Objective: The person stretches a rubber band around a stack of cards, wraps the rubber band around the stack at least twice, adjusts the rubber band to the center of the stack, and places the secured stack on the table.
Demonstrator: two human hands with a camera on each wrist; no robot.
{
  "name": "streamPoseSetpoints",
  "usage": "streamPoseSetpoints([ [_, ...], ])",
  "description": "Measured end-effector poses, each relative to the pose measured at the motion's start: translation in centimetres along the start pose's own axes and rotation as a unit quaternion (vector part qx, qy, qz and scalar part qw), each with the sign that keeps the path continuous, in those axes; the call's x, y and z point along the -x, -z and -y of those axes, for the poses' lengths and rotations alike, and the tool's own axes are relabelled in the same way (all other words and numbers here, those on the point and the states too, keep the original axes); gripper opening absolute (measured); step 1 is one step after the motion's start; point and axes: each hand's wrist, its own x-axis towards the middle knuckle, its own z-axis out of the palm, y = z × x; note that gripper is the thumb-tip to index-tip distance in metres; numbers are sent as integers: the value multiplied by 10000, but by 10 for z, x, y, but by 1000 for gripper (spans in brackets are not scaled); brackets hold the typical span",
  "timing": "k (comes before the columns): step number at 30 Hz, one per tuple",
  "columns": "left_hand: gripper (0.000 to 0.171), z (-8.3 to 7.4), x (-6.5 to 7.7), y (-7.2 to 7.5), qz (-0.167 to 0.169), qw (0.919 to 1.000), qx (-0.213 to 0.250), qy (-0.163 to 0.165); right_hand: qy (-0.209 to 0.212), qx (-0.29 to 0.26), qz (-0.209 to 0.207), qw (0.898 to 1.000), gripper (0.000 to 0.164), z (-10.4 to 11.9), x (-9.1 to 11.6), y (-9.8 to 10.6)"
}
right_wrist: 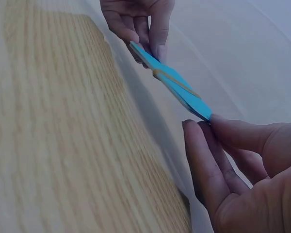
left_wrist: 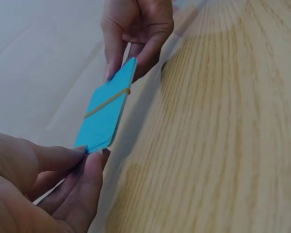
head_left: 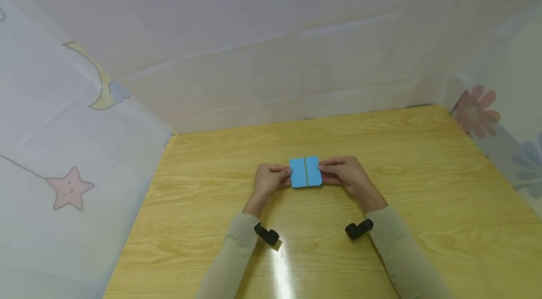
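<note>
A thin stack of light-blue square cards (head_left: 298, 173) is held between both hands, with a tan rubber band (head_left: 306, 172) round its middle. My left hand (head_left: 267, 180) pinches the left edge, thumb on the upper face and fingers beneath. On the opposite edge, my right hand (head_left: 348, 174) pinches in the same way. In the left wrist view the stack (left_wrist: 101, 121) is tilted and its layered edge shows above the table. Seen from the right wrist, the cards (right_wrist: 177, 80) appear nearly edge-on, the band crossing them. The underside is hidden in the head view.
Beneath the hands lies a wood-grain table (head_left: 203, 224), with a bright light reflection near its front. Pale cloth walls (head_left: 237, 54) stand behind it and at both sides, printed with a moon, a star and flowers. Each wrist bears a black camera (head_left: 267, 234).
</note>
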Motion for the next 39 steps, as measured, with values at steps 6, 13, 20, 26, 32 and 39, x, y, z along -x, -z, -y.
streamPoseSetpoints([
  [6,15,-5,4,-4,-154,9992,-356,-35,-47,165,-44,9998,42,2,0,1],
  [13,14,-5,5,-5,-117,9990,-407,145,-39,169,-37,9998,42,-1,0,2],
  [20,9,-3,5,-13,-283,9974,-606,266,96,464,-6,9989,41,-1,3,4],
  [26,5,-6,3,-19,-469,9933,-1060,29,137,694,-149,9974,38,-3,1,5],
  [32,6,-9,3,-20,-489,9886,-1421,-97,121,972,-268,9948,35,-2,-2,3],
  [39,7,-11,5,-20,-416,9853,-1653,-102,163,1504,-333,9879,31,2,-4,2],
])
